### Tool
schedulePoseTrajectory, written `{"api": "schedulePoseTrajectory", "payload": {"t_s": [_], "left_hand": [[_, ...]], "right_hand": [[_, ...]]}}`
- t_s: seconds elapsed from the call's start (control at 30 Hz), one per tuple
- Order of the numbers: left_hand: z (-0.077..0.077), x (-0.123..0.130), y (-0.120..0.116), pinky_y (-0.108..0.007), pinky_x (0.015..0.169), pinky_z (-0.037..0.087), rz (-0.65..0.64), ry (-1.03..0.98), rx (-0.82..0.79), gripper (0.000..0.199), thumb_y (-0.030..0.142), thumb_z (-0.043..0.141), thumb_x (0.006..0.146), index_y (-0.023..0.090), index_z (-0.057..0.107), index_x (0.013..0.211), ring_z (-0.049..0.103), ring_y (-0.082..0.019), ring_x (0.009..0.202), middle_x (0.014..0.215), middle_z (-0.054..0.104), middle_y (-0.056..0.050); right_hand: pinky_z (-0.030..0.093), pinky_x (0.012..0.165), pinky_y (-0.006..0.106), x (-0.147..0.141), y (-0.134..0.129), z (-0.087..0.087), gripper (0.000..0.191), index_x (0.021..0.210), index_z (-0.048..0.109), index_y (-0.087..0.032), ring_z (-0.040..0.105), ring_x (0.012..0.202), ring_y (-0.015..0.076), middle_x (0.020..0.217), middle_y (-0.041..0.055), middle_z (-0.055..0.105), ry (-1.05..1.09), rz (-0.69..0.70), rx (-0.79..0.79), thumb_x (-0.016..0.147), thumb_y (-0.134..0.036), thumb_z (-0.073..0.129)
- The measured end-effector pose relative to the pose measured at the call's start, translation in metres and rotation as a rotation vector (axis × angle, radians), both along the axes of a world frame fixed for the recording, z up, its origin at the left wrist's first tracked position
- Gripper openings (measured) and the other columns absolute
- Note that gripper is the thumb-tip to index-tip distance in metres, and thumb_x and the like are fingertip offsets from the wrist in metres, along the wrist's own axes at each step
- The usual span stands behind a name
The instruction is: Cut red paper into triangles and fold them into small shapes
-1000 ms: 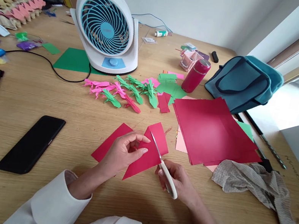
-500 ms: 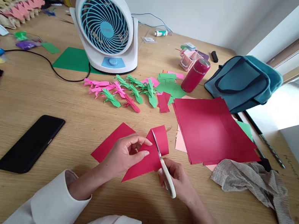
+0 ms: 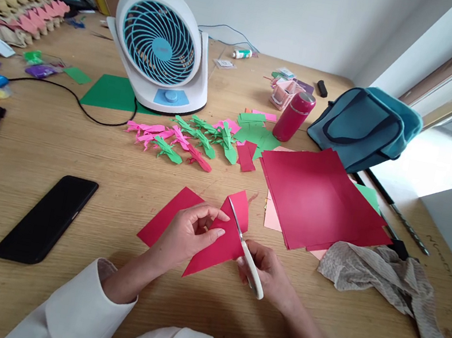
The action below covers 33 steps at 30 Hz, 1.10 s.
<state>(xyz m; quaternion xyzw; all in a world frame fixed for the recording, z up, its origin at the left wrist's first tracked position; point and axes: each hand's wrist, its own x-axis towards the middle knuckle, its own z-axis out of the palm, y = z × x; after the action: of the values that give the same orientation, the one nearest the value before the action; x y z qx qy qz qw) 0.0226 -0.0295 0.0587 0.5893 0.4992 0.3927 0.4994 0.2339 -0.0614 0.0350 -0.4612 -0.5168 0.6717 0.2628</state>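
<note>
Between its thumb and fingers my left hand (image 3: 189, 229) pinches a piece of red paper (image 3: 216, 249), held just over the table. My right hand (image 3: 267, 269) grips white-handled scissors (image 3: 251, 267), whose blades lie across that paper and point away to the upper left. On the far side of the blades, a strip of the paper stands out to the right. Another red sheet (image 3: 167, 217) lies flat on the table, partly hidden by my left hand. Beyond my hands, several cut-out paper figures (image 3: 187, 139) in green, pink and red lie in a heap.
A stack of red sheets (image 3: 320, 203) lies to the right, beside a crumpled grey cloth (image 3: 380, 283). A black phone (image 3: 46, 219) rests at left. Farther back stand a fan (image 3: 159, 52), a red flask (image 3: 294, 117) and a teal bag (image 3: 360, 125).
The strip of red paper beyond the scissor blades has narrowed in view and shifted a little left. My right hand and the scissors have moved slightly left; my left hand stays put.
</note>
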Motion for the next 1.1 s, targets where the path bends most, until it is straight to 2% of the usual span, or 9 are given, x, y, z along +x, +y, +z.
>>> {"api": "schedulePoseTrajectory", "payload": {"t_s": [0.23,0.47,0.8,1.1], "left_hand": [[0.0001,-0.0012,0.0010,-0.022,0.058,0.040,-0.021,-0.042,-0.033,0.019,0.025,0.067,0.080,0.019,0.072,0.096,0.049,-0.010,0.063,0.071,0.058,0.002],[0.0017,-0.0021,-0.0020,-0.021,0.058,0.041,-0.042,-0.047,-0.050,0.019,0.027,0.066,0.081,0.018,0.071,0.098,0.050,-0.009,0.063,0.075,0.061,0.001],[0.0021,-0.0014,-0.0031,-0.021,0.060,0.041,-0.058,-0.035,-0.071,0.019,0.027,0.065,0.082,0.018,0.070,0.097,0.049,-0.010,0.064,0.071,0.057,0.002],[0.0012,-0.0011,-0.0023,-0.022,0.061,0.042,-0.053,-0.035,-0.076,0.019,0.027,0.065,0.081,0.018,0.071,0.096,0.051,-0.010,0.066,0.074,0.060,0.001]], "right_hand": [[0.033,0.052,0.024,-0.0001,0.0008,0.0009,0.040,0.078,0.055,-0.016,0.042,0.055,0.0094,0.062,-0.0039,0.050,-0.011,0.002,0.004,0.082,-0.054,0.069],[0.029,0.051,0.024,-0.0013,0.0010,0.0008,0.040,0.077,0.053,-0.017,0.037,0.056,0.0089,0.062,-0.0048,0.047,-0.006,0.003,-0.021,0.076,-0.048,0.076],[0.026,0.053,0.024,-0.0011,0.0013,0.0008,0.033,0.077,0.053,-0.016,0.035,0.058,0.0087,0.065,-0.0047,0.047,0.017,-0.004,-0.006,0.079,-0.042,0.073],[0.028,0.051,0.024,-0.0007,-0.0002,0.0000,0.028,0.073,0.051,-0.017,0.036,0.056,0.0086,0.062,-0.0050,0.047,-0.032,-0.015,0.014,0.082,-0.038,0.067]]}}
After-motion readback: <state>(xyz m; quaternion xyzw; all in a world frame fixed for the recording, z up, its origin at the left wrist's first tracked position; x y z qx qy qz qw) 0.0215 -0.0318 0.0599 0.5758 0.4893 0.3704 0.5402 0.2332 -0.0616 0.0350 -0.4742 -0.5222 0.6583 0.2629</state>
